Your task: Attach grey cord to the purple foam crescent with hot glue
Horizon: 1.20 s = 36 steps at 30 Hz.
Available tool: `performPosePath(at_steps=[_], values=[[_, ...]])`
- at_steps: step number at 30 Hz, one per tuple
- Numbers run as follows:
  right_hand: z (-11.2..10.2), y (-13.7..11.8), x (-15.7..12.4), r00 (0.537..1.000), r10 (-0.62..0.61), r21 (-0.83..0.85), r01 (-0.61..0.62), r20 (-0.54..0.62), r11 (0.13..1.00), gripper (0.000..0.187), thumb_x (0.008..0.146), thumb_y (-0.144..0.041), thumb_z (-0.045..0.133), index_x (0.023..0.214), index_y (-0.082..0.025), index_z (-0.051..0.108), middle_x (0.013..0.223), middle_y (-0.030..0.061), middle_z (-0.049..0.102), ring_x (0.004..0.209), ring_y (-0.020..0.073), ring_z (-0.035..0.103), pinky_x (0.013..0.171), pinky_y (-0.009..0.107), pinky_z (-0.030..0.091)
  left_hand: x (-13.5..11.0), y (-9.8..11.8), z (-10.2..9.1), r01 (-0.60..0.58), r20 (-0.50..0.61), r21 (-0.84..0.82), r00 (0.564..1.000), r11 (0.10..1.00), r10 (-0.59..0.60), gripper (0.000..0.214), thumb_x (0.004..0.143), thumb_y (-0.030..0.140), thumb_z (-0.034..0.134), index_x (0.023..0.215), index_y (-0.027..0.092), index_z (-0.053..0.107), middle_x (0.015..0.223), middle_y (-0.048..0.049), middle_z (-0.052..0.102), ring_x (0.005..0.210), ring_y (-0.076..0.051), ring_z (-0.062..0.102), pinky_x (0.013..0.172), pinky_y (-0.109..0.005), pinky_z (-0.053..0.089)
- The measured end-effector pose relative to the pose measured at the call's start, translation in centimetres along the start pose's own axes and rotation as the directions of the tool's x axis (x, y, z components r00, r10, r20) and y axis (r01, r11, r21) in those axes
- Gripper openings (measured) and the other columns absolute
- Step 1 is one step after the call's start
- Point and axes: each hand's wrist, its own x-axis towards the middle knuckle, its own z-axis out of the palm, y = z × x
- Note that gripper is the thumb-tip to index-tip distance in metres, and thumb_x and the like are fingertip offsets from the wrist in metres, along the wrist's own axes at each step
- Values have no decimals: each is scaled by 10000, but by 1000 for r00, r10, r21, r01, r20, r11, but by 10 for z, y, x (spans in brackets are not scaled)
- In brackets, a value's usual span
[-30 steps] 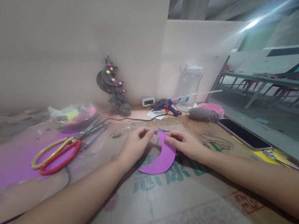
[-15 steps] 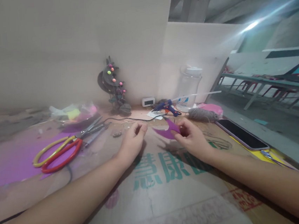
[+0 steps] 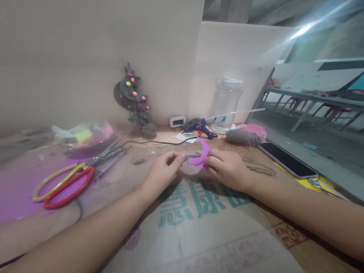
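Beside the left hand point(image 3: 163, 171), a dark pointed thing point(image 3: 194, 155) could nick the purple crescent point(image 3: 205, 148) if they knock together, and too hard a squeeze might crease it. That hand's thumb and forefinger nearly meet — whether they grip anything, I can't tell — while the right hand point(image 3: 228, 167) pinches the crescent over the green-lettered cardboard point(image 3: 208, 241).

The single head-worn view faces forward and down.
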Motion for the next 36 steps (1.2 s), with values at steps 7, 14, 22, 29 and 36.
performPosePath(at_steps=[7, 14, 22, 29, 36], values=[[-2, 0, 0, 997, -62, -38, 64, 52, 997, 211, 938, -225, 443, 793, -189, 591, 749, 34, 564, 622, 140, 414, 566, 288, 231, 1, 3, 0, 44, -5, -20, 999, 999, -44, 248, 769, 395, 576, 709, 157, 608, 672, 2, 600, 661, -153, 541, 675, -261, 426], [-2, 0, -1, 990, -40, 32, 36, 136, 999, 219, 942, -212, 414, 831, -196, 602, 776, 41, 561, 641, 147, 414, 565, 303, 214, 1, 4, 0, 49, -1, -25, 999, 998, -49, 281, 753, 438, 564, 669, 171, 590, 631, 7, 578, 638, -158, 520, 646, -261, 414], [-4, -5, 3, 997, -19, 46, 16, 74, 999, 175, 923, -338, 502, 847, -191, 558, 788, 45, 575, 686, 161, 480, 606, 283, 298, 3, -5, -2, 57, -81, -7, 995, 998, -58, 285, 789, 442, 566, 701, 172, 601, 657, 6, 592, 664, -160, 537, 656, -266, 400], [-2, -5, 7, 867, 482, 406, -490, 129, 771, 281, 843, -459, 585, 816, -199, 483, 750, 6, 527, 632, 136, 451, 586, 262, 345, 5, -11, -8, 7, -219, -34, 976, 999, -14, 304, 832, 447, 536, 697, 176, 540, 653, 24, 509, 638, -132, 473, 622, -247, 369], [3, -1, 15, 717, 574, 686, -646, 395, 335, 347, 888, -498, 451, 841, -177, 575, 759, 5, 567, 699, 142, 505, 635, 256, 391, 3, -9, -6, 14, -163, -2, 986, 1000, -14, 285, 843, 437, 538, 756, 170, 589, 678, 18, 550, 659, -139, 499, 654, -253, 378]])
